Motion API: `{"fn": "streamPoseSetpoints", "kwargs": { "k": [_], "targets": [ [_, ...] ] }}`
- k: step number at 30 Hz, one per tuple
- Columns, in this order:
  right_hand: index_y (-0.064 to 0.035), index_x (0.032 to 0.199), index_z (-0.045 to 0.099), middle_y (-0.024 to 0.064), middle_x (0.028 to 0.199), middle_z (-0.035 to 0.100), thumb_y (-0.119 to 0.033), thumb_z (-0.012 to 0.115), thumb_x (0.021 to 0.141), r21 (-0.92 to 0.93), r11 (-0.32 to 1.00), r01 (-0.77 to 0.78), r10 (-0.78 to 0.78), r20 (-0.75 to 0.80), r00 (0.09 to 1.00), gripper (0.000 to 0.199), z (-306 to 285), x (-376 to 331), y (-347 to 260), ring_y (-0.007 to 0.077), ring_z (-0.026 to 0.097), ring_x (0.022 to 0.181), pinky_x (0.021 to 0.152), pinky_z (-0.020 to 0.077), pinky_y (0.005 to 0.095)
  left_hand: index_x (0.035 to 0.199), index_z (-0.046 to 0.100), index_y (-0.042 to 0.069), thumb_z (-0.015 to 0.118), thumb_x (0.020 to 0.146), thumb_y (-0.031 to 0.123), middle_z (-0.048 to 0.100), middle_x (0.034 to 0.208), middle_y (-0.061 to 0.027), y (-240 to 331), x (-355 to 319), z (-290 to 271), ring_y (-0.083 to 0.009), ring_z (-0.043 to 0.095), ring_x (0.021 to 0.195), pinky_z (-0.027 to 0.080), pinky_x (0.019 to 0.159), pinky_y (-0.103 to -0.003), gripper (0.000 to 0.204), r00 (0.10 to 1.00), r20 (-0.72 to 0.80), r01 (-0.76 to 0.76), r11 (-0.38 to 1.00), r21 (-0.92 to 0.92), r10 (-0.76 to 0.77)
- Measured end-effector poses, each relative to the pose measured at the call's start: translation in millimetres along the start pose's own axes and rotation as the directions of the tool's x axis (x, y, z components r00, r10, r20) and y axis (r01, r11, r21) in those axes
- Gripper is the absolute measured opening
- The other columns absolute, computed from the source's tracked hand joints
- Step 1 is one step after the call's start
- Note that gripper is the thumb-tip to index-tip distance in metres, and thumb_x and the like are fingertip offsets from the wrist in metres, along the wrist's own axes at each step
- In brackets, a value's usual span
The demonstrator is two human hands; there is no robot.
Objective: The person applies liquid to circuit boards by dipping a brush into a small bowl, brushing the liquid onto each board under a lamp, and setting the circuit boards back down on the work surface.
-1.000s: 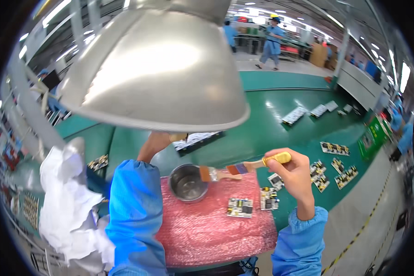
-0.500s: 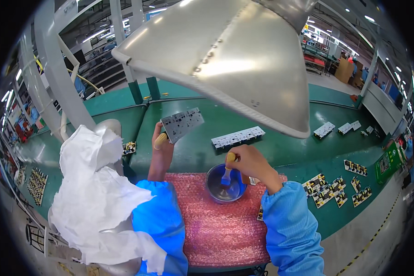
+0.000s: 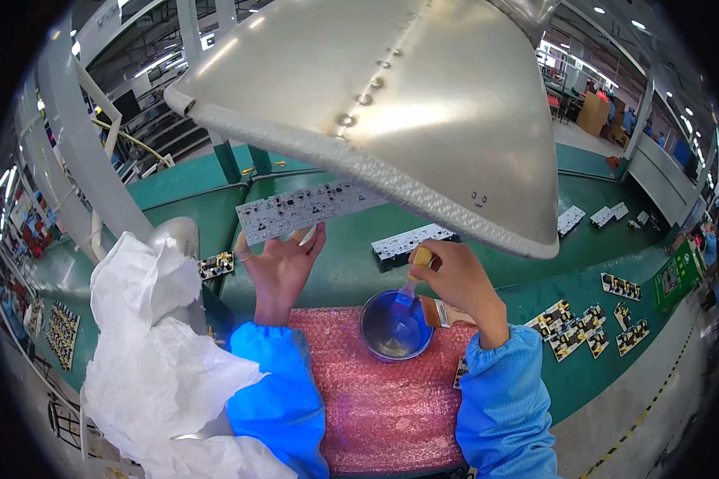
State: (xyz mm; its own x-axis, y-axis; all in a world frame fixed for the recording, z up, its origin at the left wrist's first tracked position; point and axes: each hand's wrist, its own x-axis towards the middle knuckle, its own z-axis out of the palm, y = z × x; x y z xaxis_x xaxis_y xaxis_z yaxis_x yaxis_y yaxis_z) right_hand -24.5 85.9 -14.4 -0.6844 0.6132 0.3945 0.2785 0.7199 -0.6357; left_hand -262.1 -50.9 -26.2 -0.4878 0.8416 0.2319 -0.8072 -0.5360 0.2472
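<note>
My left hand (image 3: 283,267) is raised and holds up a long pale-grey circuit board (image 3: 303,207) by its lower edge; its right end goes behind the lamp-like metal hood. A yellowish finger cot shows on one finger. In my right hand (image 3: 459,279) is a small brush, its yellow handle (image 3: 422,257) pinched between thumb and fingers. The brush's bristles point down into a round metal bowl (image 3: 362,323), near its inner wall. Against the bowl's right side rests a wider brush (image 3: 442,312) with a brown handle, partly under my right hand.
Pink bubble wrap (image 3: 375,431) lies under the bowl. A large metal hood (image 3: 439,104) hangs over the green bench (image 3: 327,279). Another board (image 3: 411,242) lies behind the bowl, with several populated boards (image 3: 583,335) at right. Crumpled white sheeting (image 3: 152,351) covers something at left.
The circuit board has swung to a flatter, wider angle and moved left under the hood, my left palm now turned up below it. My right hand and brush shifted slightly right.
</note>
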Motion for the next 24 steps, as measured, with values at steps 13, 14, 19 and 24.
{"fn": "streamPoseSetpoints", "kwargs": {
  "k": [13, 14, 19, 24],
  "targets": [
    [-0.0028, 0.100, 0.059, 0.0121, 0.092, 0.063, -0.010, 0.066, 0.081, 0.052, 0.997, 0.052, -0.046, -0.097, 0.994, 0.022, -0.5, -3.5, 0.0, 0.0259, 0.062, 0.083, 0.073, 0.0492, 0.0352, 0.133, 0.041, 0.015, 0.066, 0.068, 0.057, 0.033, 0.137, -0.0199, 3.2, 0.2, -8.1, -0.0405, 0.034, 0.121, 0.031, 0.105, -0.050, 0.081, 0.995, 0.084, 0.064, 0.993, -0.099, -0.056],
    [-0.0022, 0.099, 0.058, 0.0115, 0.091, 0.063, -0.011, 0.067, 0.081, -0.014, 0.997, 0.081, -0.082, -0.107, 0.991, 0.021, -3.0, -4.2, 0.1, 0.0244, 0.063, 0.081, 0.072, 0.0494, 0.0340, 0.133, 0.041, 0.015, 0.065, 0.068, 0.057, 0.033, 0.138, -0.0200, 2.5, 0.5, -7.7, -0.0406, 0.034, 0.121, 0.031, 0.105, -0.049, 0.081, 0.996, 0.081, 0.055, 0.994, -0.095, -0.047],
    [0.0000, 0.096, 0.058, 0.0090, 0.086, 0.063, -0.012, 0.066, 0.084, 0.148, 0.988, 0.048, -0.041, -0.047, 0.998, 0.018, -15.9, -3.5, -4.7, 0.0152, 0.062, 0.077, 0.069, 0.0495, 0.0306, 0.133, 0.041, 0.014, 0.064, 0.070, 0.058, 0.032, 0.138, -0.0205, 5.0, -1.1, -6.2, -0.0406, 0.034, 0.121, 0.031, 0.105, -0.049, 0.080, 0.995, 0.094, 0.040, 0.997, -0.062, -0.034],
    [-0.0004, 0.096, 0.060, 0.0086, 0.084, 0.064, -0.013, 0.066, 0.085, 0.292, 0.956, 0.005, -0.017, 0.038, 0.999, 0.018, -7.8, -0.9, -7.0, 0.0113, 0.061, 0.080, 0.070, 0.0491, 0.0280, 0.133, 0.042, 0.014, 0.062, 0.071, 0.058, 0.033, 0.139, -0.0200, 1.0, -0.4, -7.4, -0.0406, 0.034, 0.121, 0.031, 0.105, -0.050, 0.079, 0.995, 0.083, 0.053, 0.998, -0.038, -0.049]
  ]
}}
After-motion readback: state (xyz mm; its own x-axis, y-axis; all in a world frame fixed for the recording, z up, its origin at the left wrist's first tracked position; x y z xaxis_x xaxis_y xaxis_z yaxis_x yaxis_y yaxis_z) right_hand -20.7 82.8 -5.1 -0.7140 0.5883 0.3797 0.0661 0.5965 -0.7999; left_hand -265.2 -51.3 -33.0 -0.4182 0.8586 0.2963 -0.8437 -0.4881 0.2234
